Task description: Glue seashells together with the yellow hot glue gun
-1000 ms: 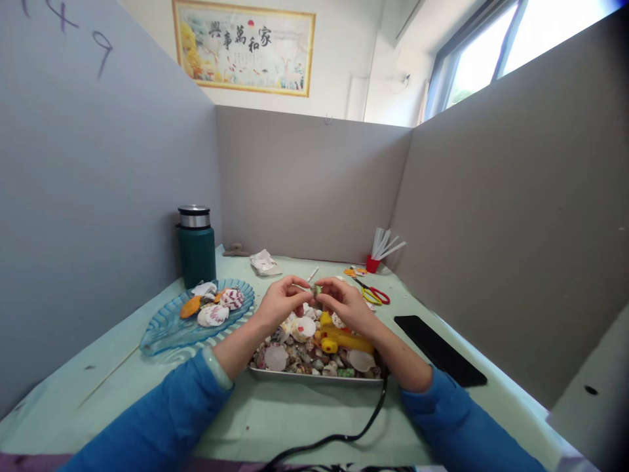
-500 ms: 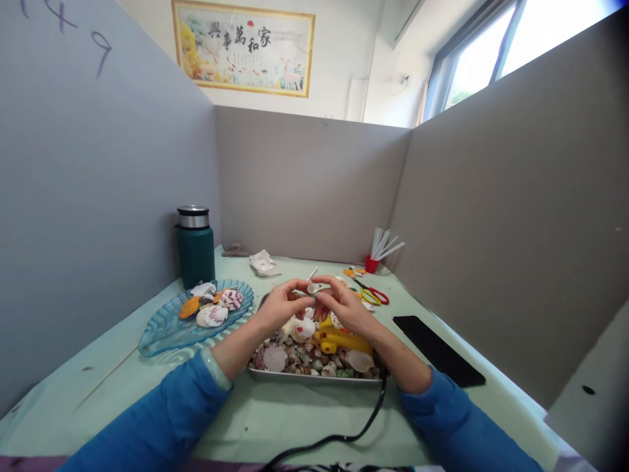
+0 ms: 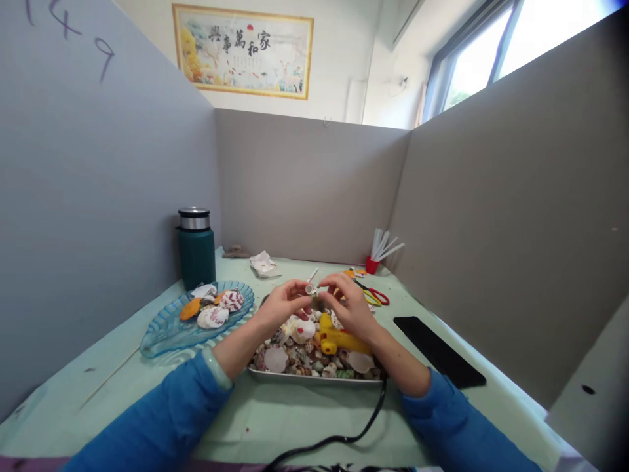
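Over the metal tray (image 3: 314, 377), my left hand (image 3: 285, 303) pinches a small white round piece (image 3: 309, 289) between thumb and fingers; its exact kind is too small to make out. My right hand (image 3: 346, 305) is just to the right of that piece, its thumb and fingertips curved and apart. Whether a fingertip touches the piece, I cannot tell. Below both hands the tray is full of small seashells (image 3: 299, 360). A yellow glue gun (image 3: 339, 337) lies on the shells, partly behind my right wrist.
A blue plate (image 3: 162, 331) with scallop shells (image 3: 213, 317) and a green bottle (image 3: 196, 255) stand left. Scissors (image 3: 378, 297), a black phone-like slab (image 3: 437, 351) and a red cup (image 3: 372, 265) of white sticks are right. A black cord (image 3: 344, 438) runs frontward.
My right hand has drawn slightly right, so a gap now shows between its fingers and my left hand. The left hand stays nearly in place with the white piece.
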Action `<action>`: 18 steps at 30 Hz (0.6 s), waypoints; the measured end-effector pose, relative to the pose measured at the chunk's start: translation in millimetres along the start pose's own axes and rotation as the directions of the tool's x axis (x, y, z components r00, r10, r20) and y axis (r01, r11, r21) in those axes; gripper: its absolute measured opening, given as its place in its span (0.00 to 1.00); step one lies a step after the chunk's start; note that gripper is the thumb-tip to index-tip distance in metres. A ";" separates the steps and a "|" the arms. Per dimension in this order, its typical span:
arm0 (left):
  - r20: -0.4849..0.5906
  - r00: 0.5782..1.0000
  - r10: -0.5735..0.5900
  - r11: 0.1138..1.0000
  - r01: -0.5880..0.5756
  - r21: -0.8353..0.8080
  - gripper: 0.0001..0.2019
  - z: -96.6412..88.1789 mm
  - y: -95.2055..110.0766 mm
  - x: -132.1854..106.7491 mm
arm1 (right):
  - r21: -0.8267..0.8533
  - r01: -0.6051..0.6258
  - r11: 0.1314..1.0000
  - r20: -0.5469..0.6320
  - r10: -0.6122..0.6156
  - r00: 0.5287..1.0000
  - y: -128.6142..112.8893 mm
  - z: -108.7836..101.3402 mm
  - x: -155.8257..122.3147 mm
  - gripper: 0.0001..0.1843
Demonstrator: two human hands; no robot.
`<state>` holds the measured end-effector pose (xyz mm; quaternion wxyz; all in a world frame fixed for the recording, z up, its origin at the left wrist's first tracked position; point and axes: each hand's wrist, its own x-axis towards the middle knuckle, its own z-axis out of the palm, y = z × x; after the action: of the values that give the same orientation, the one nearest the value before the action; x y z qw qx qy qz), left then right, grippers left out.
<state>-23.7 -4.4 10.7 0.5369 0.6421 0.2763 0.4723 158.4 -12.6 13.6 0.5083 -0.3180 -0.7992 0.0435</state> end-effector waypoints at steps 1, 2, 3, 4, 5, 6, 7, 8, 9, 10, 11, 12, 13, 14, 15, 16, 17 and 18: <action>0.004 1.000 -0.008 1.000 0.008 -0.010 0.18 -0.5 -1.0 0.4 | -0.015 0.033 0.999 -0.005 -0.033 0.999 -0.3 -0.6 0.1 0.06; 0.009 1.000 -0.016 1.000 0.016 -0.022 0.18 -0.8 -1.9 0.7 | -0.031 0.064 0.997 -0.006 -0.064 0.998 -0.6 -1.2 0.2 0.05; 0.013 1.000 -0.023 0.999 0.023 -0.035 0.18 -1.1 -2.8 1.0 | -0.049 0.095 0.994 -0.004 -0.095 0.995 -0.8 -1.5 0.2 0.05; 0.014 0.999 -0.032 0.998 0.032 -0.048 0.18 -1.1 -3.4 1.1 | -0.068 0.121 0.990 0.000 -0.122 0.993 -0.7 -1.7 0.1 0.05; 0.015 0.999 -0.041 0.997 0.042 -0.060 0.18 -1.1 -3.8 1.2 | -0.085 0.141 0.986 0.003 -0.142 0.990 -0.3 -1.6 -0.1 0.05; 0.016 0.999 -0.047 0.996 0.048 -0.070 0.18 -1.0 -3.9 1.2 | -0.099 0.154 0.983 0.009 -0.154 0.988 0.4 -1.3 -0.4 0.05; 0.020 0.999 -0.050 0.996 0.052 -0.077 0.18 -0.8 -3.8 1.2 | -0.108 0.163 0.981 0.015 -0.162 0.987 1.3 -0.9 -0.7 0.05; 0.024 0.998 -0.051 0.995 0.053 -0.080 0.18 -0.7 -3.5 1.1 | -0.114 0.167 0.979 0.022 -0.166 0.986 2.3 -0.5 -1.1 0.06; 0.030 0.998 -0.050 0.995 0.053 -0.080 0.18 -0.7 -3.2 1.1 | -0.118 0.171 0.978 0.027 -0.168 0.985 3.2 0.0 -1.4 0.06; 0.037 0.998 -0.047 0.996 0.050 -0.076 0.18 -0.8 -2.8 1.2 | -0.121 0.174 0.977 0.032 -0.172 0.985 4.0 0.4 -1.8 0.06; 0.045 0.998 -0.043 0.997 0.046 -0.070 0.18 -1.1 -2.4 1.3 | -0.124 0.177 0.976 0.037 -0.174 0.984 4.6 0.7 -2.1 0.07; 0.050 0.998 -0.040 0.997 0.043 -0.063 0.17 -1.4 -2.2 1.4 | -0.128 0.178 0.976 0.043 -0.174 0.984 4.8 0.9 -2.3 0.07; 0.054 0.998 -0.039 0.997 0.042 -0.061 0.17 -1.8 -2.0 1.5 | -0.134 0.177 0.975 0.049 -0.171 0.984 4.7 0.8 -2.6 0.07; 0.059 0.997 -0.040 0.997 0.044 -0.062 0.17 -2.2 -1.9 1.5 | -0.142 0.174 0.974 0.056 -0.168 0.984 4.2 0.7 -2.8 0.07; 0.060 0.997 -0.045 0.997 0.049 -0.067 0.17 -2.4 -1.8 1.5 | -0.149 0.173 0.974 0.063 -0.165 0.984 3.6 0.4 -2.9 0.07; 0.059 0.997 -0.056 0.995 0.060 -0.074 0.17 -2.6 -1.7 1.4 | -0.153 0.172 0.973 0.070 -0.163 0.984 2.7 0.2 -3.1 0.07; 0.057 0.996 -0.067 0.994 0.071 -0.083 0.18 -2.5 -1.5 1.2 | -0.154 0.172 0.973 0.071 -0.163 0.984 1.8 -0.1 -3.3 0.07; 0.057 0.996 -0.076 0.992 0.081 -0.093 0.18 -2.3 -1.1 1.0 | -0.152 0.173 0.973 0.072 -0.163 0.984 0.9 -0.3 -3.5 0.08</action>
<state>-25.2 -2.3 9.9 0.5922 0.6169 0.2640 0.4462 160.0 -14.0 10.6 0.4595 -0.2871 -0.8387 -0.0538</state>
